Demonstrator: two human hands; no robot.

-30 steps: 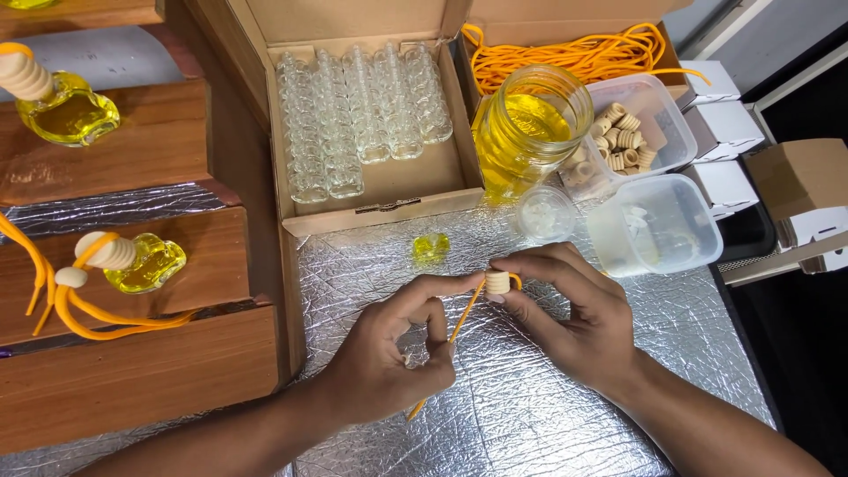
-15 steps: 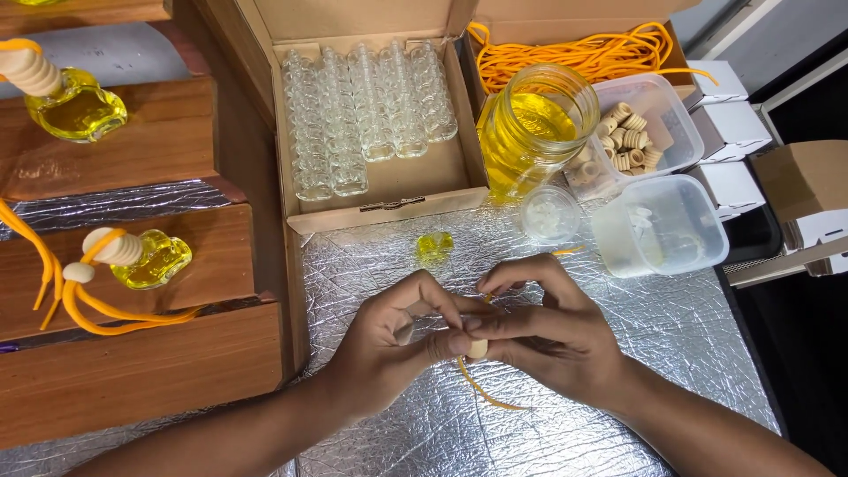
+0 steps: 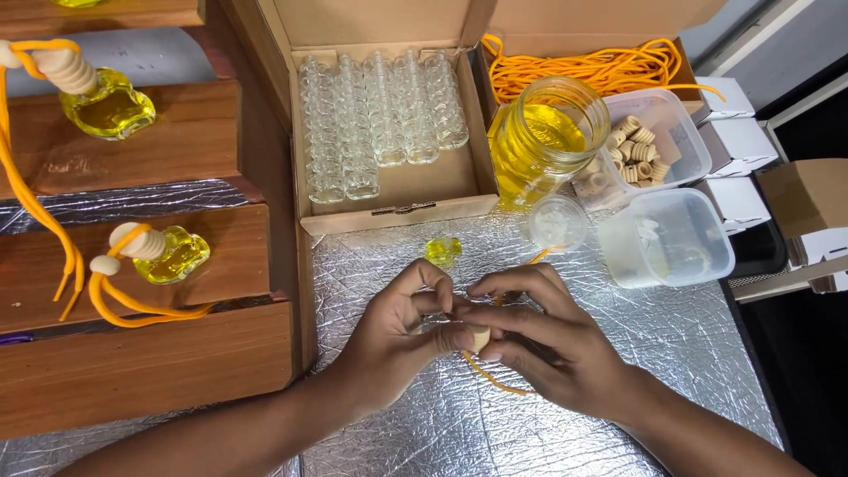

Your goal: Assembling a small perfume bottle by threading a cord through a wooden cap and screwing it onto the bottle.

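My left hand point(image 3: 397, 331) and right hand point(image 3: 539, 340) have come together low over the foil bench point(image 3: 671, 353); a second ago the right held the bead point(image 3: 480, 338) up by the cord's end, and now the bead sits between both sets of fingertips, each grip pinched shut on it, while the orange cord point(image 3: 495, 382) trails in a loop below my right palm; I judge the bead is now being worked along the cord, so threading looks under way rather than finished.

Counting: one bead in hand; one small yellow bottle point(image 3: 442, 251) lying just above my fingers, apart from them; one jar point(image 3: 541, 141) of yellow liquid; two clear tubs, one point(image 3: 689, 132) holding wooden caps, too many to count, the other point(image 3: 671, 243) nearly empty; one small round lid point(image 3: 558, 223); one carton point(image 3: 389, 190) with five rows of empty bottles; one bundle of cords point(image 3: 583, 66) behind; two finished bottles point(image 3: 172, 254) on the wooden steps point(image 3: 132, 371) to the left.
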